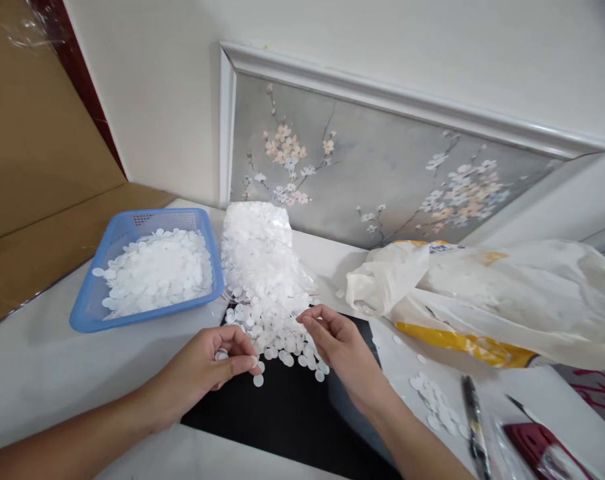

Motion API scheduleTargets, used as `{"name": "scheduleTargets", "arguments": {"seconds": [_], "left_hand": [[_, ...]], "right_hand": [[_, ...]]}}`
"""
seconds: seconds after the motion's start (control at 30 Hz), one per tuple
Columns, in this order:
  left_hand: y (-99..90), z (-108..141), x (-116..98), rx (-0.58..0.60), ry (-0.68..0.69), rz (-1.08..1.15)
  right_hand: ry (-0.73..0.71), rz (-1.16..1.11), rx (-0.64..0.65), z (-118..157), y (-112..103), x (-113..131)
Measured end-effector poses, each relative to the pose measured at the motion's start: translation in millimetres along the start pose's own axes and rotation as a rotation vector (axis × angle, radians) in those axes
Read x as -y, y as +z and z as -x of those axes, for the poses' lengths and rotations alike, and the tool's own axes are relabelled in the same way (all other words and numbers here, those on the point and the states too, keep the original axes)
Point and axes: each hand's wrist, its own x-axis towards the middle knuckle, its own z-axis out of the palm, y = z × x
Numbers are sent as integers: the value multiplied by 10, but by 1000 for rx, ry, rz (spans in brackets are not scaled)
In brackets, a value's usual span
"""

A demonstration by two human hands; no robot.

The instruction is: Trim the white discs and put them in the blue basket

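Observation:
A heap of small round white discs (287, 337) spills from a clear plastic bag (257, 230) onto a black sheet (282, 417). At the heap's near left edge is my left hand (227, 360), its fingers curled round several discs (221, 355), with thumb and forefinger close together. My right hand (335, 340) hovers at the heap's right side, thumb and forefinger pinched. Whatever lies between those right fingertips is too small to make out. To the left, a blue plastic basket (147, 317) holds a large pile of the same discs (157, 270).
On the right lies a white and yellow plastic bag (462, 293). Loose discs (437, 403), a black pen (475, 427) and a dark red object (542, 450) are nearer me. Cardboard (42, 133) stands at the left, and a framed floral panel (362, 160) backs the table.

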Motion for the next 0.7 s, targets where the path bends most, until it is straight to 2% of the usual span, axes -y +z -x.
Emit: {"name": "scheduleTargets", "arguments": {"seconds": [0.1, 0.2, 0.27, 0.47, 0.6, 0.7], "left_hand": [[0, 15, -24, 0, -5, -5], [-1, 26, -27, 8, 2, -69], [-2, 26, -10, 3, 46, -148], [-10, 11, 68, -81, 126, -508], [-21, 21, 70, -60, 141, -553], [-34, 31, 64, -55, 172, -533]], "right_hand": [[-49, 275, 58, 4, -69, 40], [-34, 571, 178, 41, -58, 58], [-16, 681, 205, 63, -27, 55], [-71, 740, 198, 67, 13, 64], [-122, 726, 157, 81, 41, 86], [-213, 739, 217, 116, 88, 75]]}}
